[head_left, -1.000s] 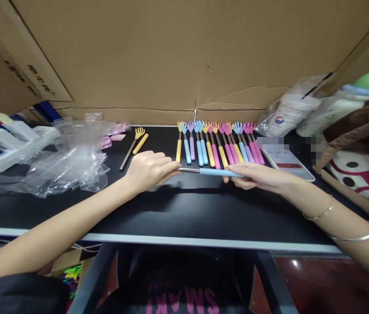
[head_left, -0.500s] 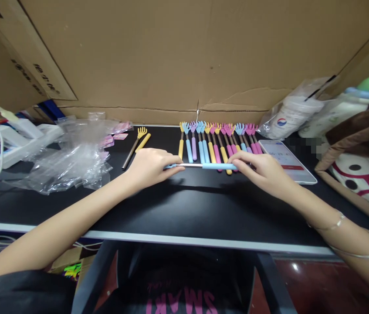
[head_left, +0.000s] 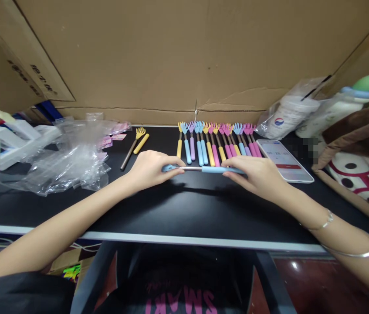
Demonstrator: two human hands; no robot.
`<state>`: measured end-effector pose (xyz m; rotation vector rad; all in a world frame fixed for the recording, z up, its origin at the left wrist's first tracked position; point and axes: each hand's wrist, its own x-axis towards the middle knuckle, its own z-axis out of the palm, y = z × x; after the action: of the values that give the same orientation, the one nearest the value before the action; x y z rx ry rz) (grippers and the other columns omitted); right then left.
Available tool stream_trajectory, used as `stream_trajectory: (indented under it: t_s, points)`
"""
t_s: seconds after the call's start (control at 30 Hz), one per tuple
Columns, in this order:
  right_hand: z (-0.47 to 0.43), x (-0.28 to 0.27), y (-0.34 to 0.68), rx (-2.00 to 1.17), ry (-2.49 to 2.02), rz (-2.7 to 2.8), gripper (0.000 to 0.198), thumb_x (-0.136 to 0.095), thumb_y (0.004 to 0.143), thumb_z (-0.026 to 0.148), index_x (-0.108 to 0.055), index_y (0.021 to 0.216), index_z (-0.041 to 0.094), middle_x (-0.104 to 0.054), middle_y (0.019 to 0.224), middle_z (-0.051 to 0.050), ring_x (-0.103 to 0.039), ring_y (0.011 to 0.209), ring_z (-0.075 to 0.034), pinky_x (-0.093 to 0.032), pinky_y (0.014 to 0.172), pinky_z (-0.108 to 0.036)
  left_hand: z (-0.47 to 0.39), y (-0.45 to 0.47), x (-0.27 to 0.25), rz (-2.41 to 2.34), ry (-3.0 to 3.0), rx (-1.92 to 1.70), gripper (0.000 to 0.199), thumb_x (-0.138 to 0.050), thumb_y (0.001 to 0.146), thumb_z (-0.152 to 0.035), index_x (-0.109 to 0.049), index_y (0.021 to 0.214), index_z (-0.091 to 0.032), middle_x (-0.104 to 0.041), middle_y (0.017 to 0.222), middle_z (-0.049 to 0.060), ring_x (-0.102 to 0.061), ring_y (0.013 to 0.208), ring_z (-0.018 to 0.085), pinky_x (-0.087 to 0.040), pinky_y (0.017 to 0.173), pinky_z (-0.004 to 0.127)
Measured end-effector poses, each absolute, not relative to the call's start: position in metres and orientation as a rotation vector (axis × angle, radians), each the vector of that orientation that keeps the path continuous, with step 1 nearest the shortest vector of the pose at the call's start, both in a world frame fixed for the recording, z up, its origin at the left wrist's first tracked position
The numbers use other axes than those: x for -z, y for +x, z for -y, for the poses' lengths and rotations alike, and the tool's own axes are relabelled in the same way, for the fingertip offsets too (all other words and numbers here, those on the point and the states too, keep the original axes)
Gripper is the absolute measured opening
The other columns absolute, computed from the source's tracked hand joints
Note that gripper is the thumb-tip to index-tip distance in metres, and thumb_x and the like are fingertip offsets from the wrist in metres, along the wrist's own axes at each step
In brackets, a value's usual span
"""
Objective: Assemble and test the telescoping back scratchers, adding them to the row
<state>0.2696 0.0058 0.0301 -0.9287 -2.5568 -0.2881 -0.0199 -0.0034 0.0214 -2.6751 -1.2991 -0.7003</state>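
Note:
A back scratcher (head_left: 215,169) with a blue handle and metal rod is held level above the desk between both hands. My left hand (head_left: 151,171) pinches it near its blue head end, part of which is hidden by the fingers. My right hand (head_left: 252,172) is closed around the blue handle. Behind the hands lies a row of back scratchers (head_left: 200,152) in yellow, blue, purple and pink, claws toward the back. Near my left hand lie a yellow claw with a bare metal rod (head_left: 132,150) and a separate yellow handle (head_left: 141,144).
Clear plastic bags (head_left: 69,161) are heaped at the left, beside a white power strip (head_left: 24,144). At the right are a phone (head_left: 289,168), a bagged cup (head_left: 290,115) and a patterned bag (head_left: 354,174). A cardboard wall (head_left: 171,56) stands behind.
My right hand has shifted slightly left along the blue handle, and more of the blue head end shows at my left hand. The view has moved slightly.

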Motion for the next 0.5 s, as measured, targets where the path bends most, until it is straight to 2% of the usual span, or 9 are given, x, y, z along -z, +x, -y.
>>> stream_trajectory:
  t_s: [0.23,0.5]
  points:
    - [-0.0054,-0.0316,0.2663,-0.212,-0.962,2.446,0.028,-0.043,0.09,0.04,-0.061,0.092,0.019,-0.066,0.078,-0.002,-0.058,0.064,-0.011,-0.04,0.061,-0.023,0.0041,-0.0208,-0.0148,0.945,-2.442,0.883,0.024,-0.054,0.088,-0.041,-0.072,0.087,-0.025,-0.065,0.058,-0.003,-0.058,0.054,0.009,-0.03,0.049,0.022]
    - [-0.0065,-0.0322,0.2655,-0.491,-0.99,2.377,0.028,-0.045,0.088,0.042,-0.061,0.088,0.018,-0.062,0.076,-0.003,-0.054,0.066,-0.012,-0.039,0.061,-0.023,0.0091,-0.0184,-0.0158,0.821,-2.289,0.831,0.023,-0.054,0.089,-0.038,-0.072,0.09,-0.024,-0.061,0.055,-0.003,-0.054,0.051,0.009,-0.028,0.048,0.024]
